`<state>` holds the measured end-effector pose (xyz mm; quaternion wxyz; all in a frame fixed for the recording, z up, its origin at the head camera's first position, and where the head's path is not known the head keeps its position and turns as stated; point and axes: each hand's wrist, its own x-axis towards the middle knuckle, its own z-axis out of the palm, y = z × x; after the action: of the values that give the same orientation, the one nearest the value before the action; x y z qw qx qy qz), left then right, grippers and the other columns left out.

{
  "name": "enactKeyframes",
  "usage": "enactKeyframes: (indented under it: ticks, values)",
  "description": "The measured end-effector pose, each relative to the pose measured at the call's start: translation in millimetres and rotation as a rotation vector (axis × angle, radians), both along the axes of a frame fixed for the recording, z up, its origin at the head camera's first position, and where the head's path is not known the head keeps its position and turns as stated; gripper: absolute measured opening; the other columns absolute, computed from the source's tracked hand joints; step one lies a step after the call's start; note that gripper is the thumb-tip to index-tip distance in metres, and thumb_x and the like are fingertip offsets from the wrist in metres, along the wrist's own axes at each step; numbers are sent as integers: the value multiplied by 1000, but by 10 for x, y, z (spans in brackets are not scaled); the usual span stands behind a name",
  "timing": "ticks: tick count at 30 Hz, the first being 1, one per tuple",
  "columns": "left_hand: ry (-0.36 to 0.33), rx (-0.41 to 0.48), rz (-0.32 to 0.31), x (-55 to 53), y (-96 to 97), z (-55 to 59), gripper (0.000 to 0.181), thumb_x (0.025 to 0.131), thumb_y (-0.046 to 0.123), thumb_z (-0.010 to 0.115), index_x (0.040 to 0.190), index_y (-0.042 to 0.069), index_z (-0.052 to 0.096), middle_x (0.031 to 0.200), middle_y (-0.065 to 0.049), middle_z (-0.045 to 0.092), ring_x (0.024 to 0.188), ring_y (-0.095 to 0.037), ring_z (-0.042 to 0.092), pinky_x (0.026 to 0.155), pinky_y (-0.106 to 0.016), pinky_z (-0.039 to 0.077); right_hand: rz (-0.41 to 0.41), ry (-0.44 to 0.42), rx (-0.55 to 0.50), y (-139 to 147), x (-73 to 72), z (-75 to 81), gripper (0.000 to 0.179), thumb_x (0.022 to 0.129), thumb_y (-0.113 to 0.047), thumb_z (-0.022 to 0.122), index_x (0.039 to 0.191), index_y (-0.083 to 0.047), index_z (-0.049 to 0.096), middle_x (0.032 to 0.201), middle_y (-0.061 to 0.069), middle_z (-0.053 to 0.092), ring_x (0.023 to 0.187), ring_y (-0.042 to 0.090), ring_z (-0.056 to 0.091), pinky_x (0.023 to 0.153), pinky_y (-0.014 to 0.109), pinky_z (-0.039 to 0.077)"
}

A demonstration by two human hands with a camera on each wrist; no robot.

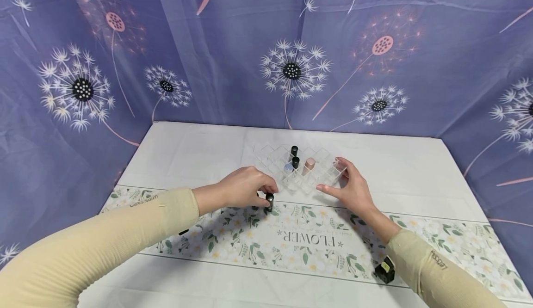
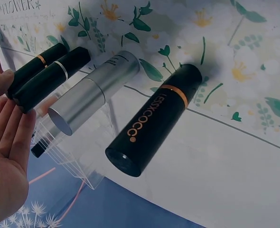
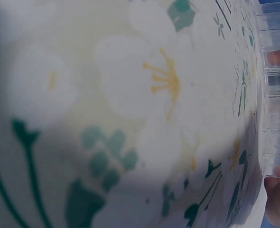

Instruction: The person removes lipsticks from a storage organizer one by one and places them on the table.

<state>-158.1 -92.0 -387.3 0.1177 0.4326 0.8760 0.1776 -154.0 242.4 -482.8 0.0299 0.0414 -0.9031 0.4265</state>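
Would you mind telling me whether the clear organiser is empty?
Not empty: the clear organiser holds several capped tubes, though some compartments are vacant.

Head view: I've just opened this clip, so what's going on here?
A person is handling tubes around a clear organizer. The right hand holds the organizer's right end between thumb and fingers. The left hand is at a pair of black tubes; its grip is hard to tell. A silver tube and a black lettered tube stand nearby on the floral strip. The organizer already holds several tubes, including a pinkish one.
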Motion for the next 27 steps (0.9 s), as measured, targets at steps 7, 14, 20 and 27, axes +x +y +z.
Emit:
enactKeyframes:
  ticks: [7,14,20,27]
  values:
    - [-12,-6,10,-11,-2,32,32,90,23,90,119,12,80,112,3,81,100,-10,77,92,-30,63,-2,-12,-3,2,10,9,107,84,-30,95,166,-5,32,156,27,49,139,48,53,118,57,47]
    - [-40,49,33,-46,7,124,33,89,25,90,118,13,80,114,1,81,101,-12,77,92,-29,62,0,-14,1,7,15,6,107,84,-31,95,166,-5,31,157,27,48,139,48,53,118,57,47]
    - [-30,79,39,-138,23,238,35,90,28,90,120,13,79,115,1,81,101,-10,77,92,-27,62,2,-15,-3,11,12,-2,108,84,-32,95,166,-5,31,156,27,48,139,48,53,118,57,46]
    - [-9,100,57,-271,74,395,37,90,28,90,122,11,79,116,1,81,103,-11,77,95,-31,62,2,-11,2,7,3,-14,108,84,-32,95,166,-6,31,157,26,48,140,47,53,118,57,46]
